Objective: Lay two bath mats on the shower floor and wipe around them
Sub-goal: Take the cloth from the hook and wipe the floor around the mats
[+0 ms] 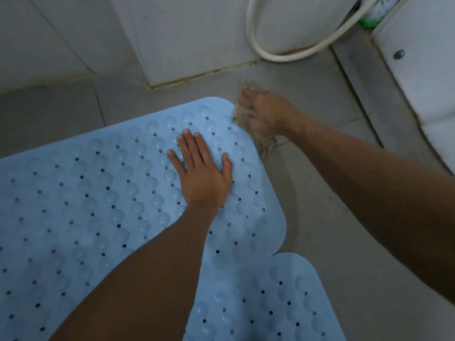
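Note:
Two light blue bath mats with holes and suction bumps lie flat on the grey tiled floor. The larger mat fills the left and middle; the second mat sits at the bottom right, its corner touching the first. My left hand rests flat, fingers spread, on the larger mat near its far right corner. Blurred with motion, my right hand presses a beige rag onto the floor just beyond that mat's right edge.
A white hose loops down the tiled wall at the back. A white fixture with a round metal cap stands on the right, a green and white bottle behind it. Bare grey tile runs right of the mats.

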The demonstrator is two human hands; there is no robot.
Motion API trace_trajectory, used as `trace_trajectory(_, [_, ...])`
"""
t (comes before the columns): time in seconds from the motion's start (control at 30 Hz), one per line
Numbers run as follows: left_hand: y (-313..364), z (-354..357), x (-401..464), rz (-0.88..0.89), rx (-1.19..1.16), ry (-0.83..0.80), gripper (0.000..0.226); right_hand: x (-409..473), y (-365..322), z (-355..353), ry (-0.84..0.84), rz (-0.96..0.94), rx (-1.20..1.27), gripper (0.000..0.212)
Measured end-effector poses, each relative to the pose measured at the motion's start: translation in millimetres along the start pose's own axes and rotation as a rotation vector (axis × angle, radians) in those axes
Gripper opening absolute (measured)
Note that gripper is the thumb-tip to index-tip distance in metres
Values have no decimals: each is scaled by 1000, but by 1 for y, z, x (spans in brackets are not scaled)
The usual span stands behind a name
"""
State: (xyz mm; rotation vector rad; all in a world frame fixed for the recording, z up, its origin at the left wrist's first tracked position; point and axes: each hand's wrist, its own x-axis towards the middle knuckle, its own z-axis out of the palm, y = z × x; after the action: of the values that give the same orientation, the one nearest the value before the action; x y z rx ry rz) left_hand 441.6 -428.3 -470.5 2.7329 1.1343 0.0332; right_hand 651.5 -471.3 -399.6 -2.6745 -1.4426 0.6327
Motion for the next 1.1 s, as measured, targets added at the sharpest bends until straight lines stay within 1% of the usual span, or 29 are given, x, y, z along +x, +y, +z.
trace_trajectory(0.03, [0, 0, 0, 1, -1, -4, 78, -10, 5, -1, -32, -57, 11, 61])
trace_trajectory(0.1, [0, 1, -1, 3, -10, -10, 78, -24, 18, 4, -41, -56, 10, 63])
trace_trajectory(0.17, [0, 0, -1, -7, -11, -9, 79, -28, 26, 11, 32, -3, -14, 49])
trace_trajectory(0.2, [0, -1, -1, -12, -13, -11, 79, -29, 28, 11, 68, -8, -27, 44])
trace_trajectory(0.27, [1, 0, -1, -17, 6, -29, 80, -31, 25, 5, 139, -46, -35, 40])
trace_trajectory(0.3, [1, 0, -1, -20, 19, -35, 80, -32, 23, 4, 191, -96, -47, 41])
trace_trajectory(0.37, [2, 0, -1, -17, 28, -29, 80, -38, 17, 3, 303, -260, -169, 46])
trace_trajectory(0.43, [1, 2, -2, -12, 25, -9, 81, -43, 12, 4, 294, -447, -332, 50])
trace_trajectory(0.47, [1, 2, -1, -13, 18, -1, 81, -49, 9, 6, 202, -479, -369, 52])
trace_trajectory(0.5, [1, 2, -1, -15, 13, 2, 81, -56, 7, 11, 111, -464, -351, 54])
trace_trajectory(0.53, [1, 2, -1, -18, 10, 7, 81, -64, 5, 12, 38, -397, -286, 56])
trace_trajectory(0.57, [1, 2, -2, -17, 9, 8, 81, -71, 4, 13, 10, -314, -162, 57])
trace_trajectory(0.6, [1, 2, -2, -14, 8, 7, 80, -74, 6, 12, 51, -250, -27, 56])
trace_trajectory(0.63, [1, 2, -2, -14, 11, 4, 80, -72, 8, 14, 145, -215, 71, 54])
trace_trajectory(0.67, [1, 3, -2, -14, 15, 4, 80, -68, 8, 16, 220, -190, 108, 52])
trace_trajectory(0.7, [1, 2, -1, -14, 22, 9, 79, -63, 9, 21, 237, -173, 119, 50])
trace_trajectory(0.77, [7, 0, -1, -10, 73, 32, 74, -55, 7, 39, 152, -137, 83, 53])
trace_trajectory(0.8, [12, -1, -5, -2, 99, 52, 69, -52, 6, 54, 144, -108, 46, 55])
trace_trajectory(0.9, [40, 8, -31, 102, 30, 82, 63, -48, 5, 79, 251, 9, -53, 58])
trace_trajectory(0.97, [51, 15, -49, 154, -26, 71, 63, -50, 6, 78, 251, -12, -98, 58])
trace_trajectory(1.1, [46, 22, -53, 156, -30, 66, 60, -63, 16, 87, 280, -57, -124, 56])
